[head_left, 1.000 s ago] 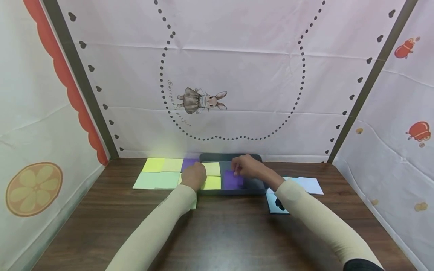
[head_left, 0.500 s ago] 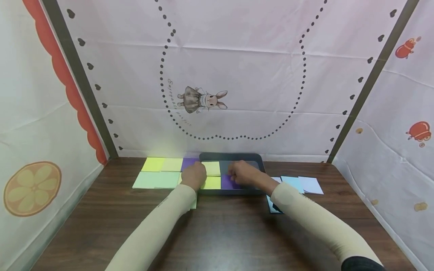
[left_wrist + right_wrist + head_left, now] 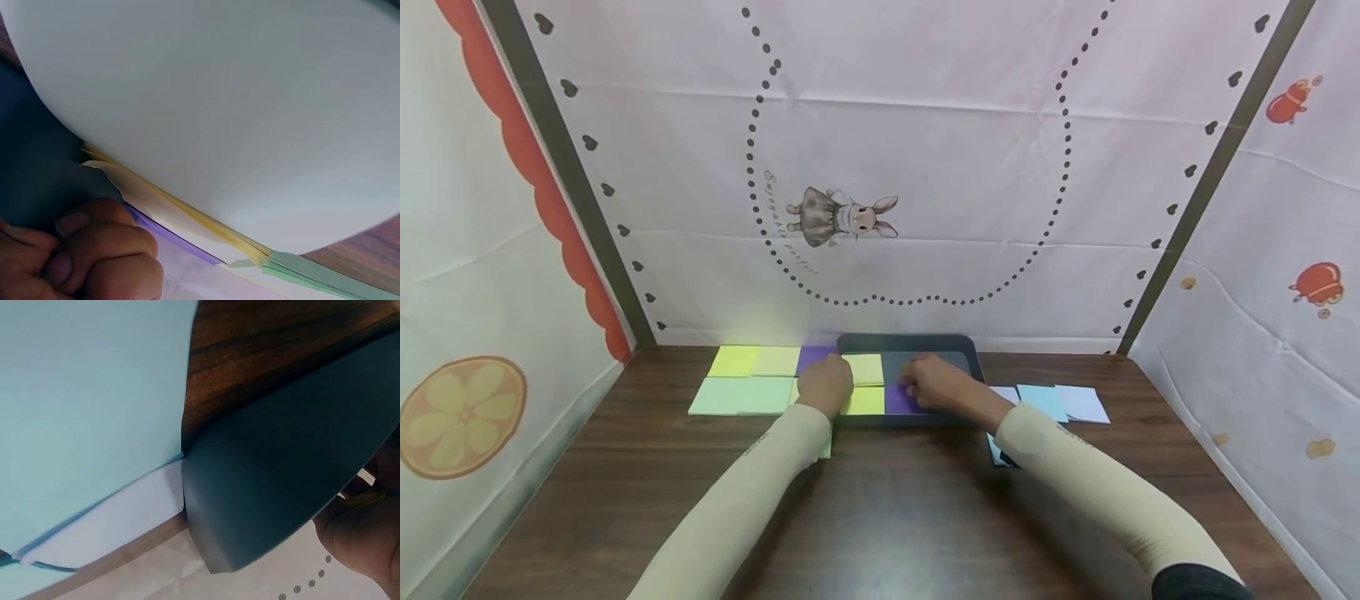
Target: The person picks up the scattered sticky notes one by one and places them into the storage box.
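A dark tray [image 3: 927, 342] lies at the back of the wooden table [image 3: 880, 508]. Two yellow sticky notes [image 3: 865, 368] fill its left end. A purple note [image 3: 897, 401] lies beside the front yellow one. My right hand [image 3: 936, 386] rests flat on that purple note, fingers pointing left. My left hand [image 3: 825, 384] sits at the tray's left edge as a fist; the left wrist view shows its curled fingers [image 3: 94, 256] with nothing in them. The right wrist view shows the tray's corner [image 3: 281, 469] and only a bit of my right hand [image 3: 365, 534].
Pale green notes [image 3: 737, 396] and yellow-green ones [image 3: 752, 361] lie left of the tray, with a purple note [image 3: 814, 358] behind my left hand. Light blue [image 3: 1041, 402] and pale lavender notes [image 3: 1084, 403] lie to the right. Printed cloth walls close in three sides.
My right hand has slid the purple note left across the tray until it lies against the front yellow note. The left hand has stayed put.
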`<state>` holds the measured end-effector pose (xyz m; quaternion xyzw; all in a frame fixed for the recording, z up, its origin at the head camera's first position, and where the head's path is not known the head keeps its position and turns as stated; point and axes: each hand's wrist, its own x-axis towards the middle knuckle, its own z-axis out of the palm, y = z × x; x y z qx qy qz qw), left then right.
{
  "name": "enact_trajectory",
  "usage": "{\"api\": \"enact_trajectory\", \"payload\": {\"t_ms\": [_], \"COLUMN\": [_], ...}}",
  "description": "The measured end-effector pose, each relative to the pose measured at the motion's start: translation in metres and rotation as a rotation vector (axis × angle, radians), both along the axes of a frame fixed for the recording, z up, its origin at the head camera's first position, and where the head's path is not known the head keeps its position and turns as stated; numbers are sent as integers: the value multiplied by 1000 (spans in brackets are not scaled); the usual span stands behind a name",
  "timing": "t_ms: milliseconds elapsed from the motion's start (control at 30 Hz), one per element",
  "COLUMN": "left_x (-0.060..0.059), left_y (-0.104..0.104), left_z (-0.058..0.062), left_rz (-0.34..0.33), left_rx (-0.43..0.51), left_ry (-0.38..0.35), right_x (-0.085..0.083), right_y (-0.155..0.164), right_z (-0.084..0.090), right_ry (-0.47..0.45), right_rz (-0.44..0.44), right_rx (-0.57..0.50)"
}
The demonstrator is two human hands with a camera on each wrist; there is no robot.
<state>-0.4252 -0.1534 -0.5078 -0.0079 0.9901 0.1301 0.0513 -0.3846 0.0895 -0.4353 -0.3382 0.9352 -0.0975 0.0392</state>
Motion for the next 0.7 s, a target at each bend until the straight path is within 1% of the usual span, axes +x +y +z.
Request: {"api": "enact_trajectory", "payload": {"t_ms": [67, 167, 233, 400, 500, 700], "left_x": [-1, -4, -3, -1, -1, -4], "left_y": [-1, -2, -2, -2, -3, -2], "left_z": [0, -3, -4, -3, -4, -4], "left_rz": [4, 0, -4, -11, -7, 2], "left_rx": [-4, -16, -19, -21, -26, -21], "left_ry": [2, 4, 5, 5, 10, 4], "right_x": [0, 1, 2, 5, 5, 4], "right_y": [1, 4, 7, 20, 31, 62], "right_z": [-1, -2, -1, 5, 11, 20], "right_ry": [23, 40, 46, 66, 87, 129], "right_rz": [23, 50, 51, -19, -53, -62], "right_rx": [-8, -31, -59, -128, -148, -175]}}
